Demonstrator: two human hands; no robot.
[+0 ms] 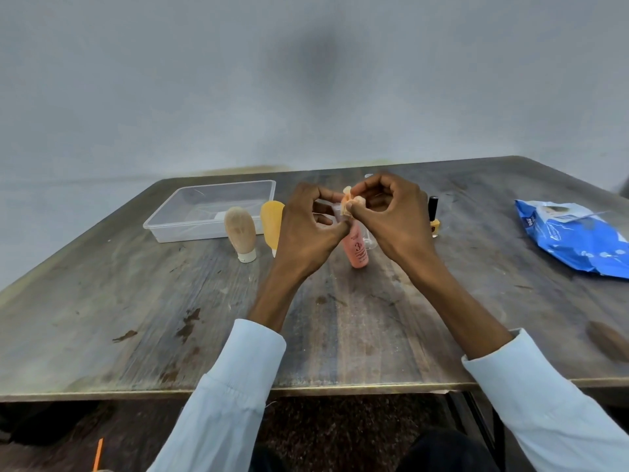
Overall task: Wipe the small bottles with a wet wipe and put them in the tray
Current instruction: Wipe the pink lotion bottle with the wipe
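Pink bottle (pixel 355 248) upright on table (pixel 136 318); my left hand (pixel 308 229) grips its neck, right hand (pixel 391 216) pinches crumpled wipe (pixel 350 201) at its top. Tray (pixel 170 228) left.

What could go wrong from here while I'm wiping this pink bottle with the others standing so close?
Three risks, as I judge them:
1. The left hand sits right beside the upright yellow bottle and beige bottle; a twist could topple them.
2. The right hand pinches only a small wad of wipe, so coverage may be poor.
3. The nail polish bottle stands behind the right wrist and could get knocked.
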